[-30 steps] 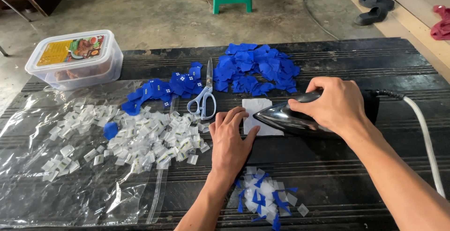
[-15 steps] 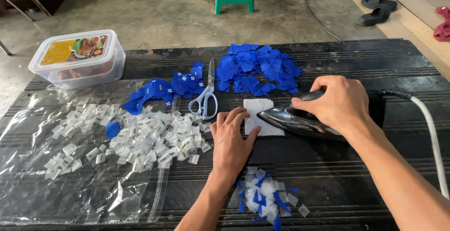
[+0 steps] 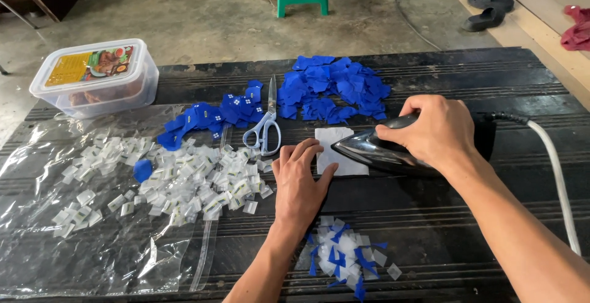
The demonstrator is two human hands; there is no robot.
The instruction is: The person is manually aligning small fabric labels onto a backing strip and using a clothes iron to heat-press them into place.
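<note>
Head view: right hand [image 3: 439, 132] wrapped around the handle of a black-and-chrome electric iron [image 3: 393, 152]. Iron's long axis runs left-right across the dark wooden table [image 3: 430, 229], nose pointing left, tip resting on a small white rectangular cloth patch [image 3: 335, 149]; the body extends right under the palm, white cord [image 3: 556, 174] trailing off beyond it. Left hand [image 3: 299, 183] lies flat, fingers spread, pinning the patch's left edge just beside the iron tip, gripping nothing. Pale-handled scissors [image 3: 265, 128] lie just left, between piles of blue fabric squares [image 3: 332, 88] and white labels [image 3: 184, 180] on clear plastic sheet [image 3: 74, 247].
</note>
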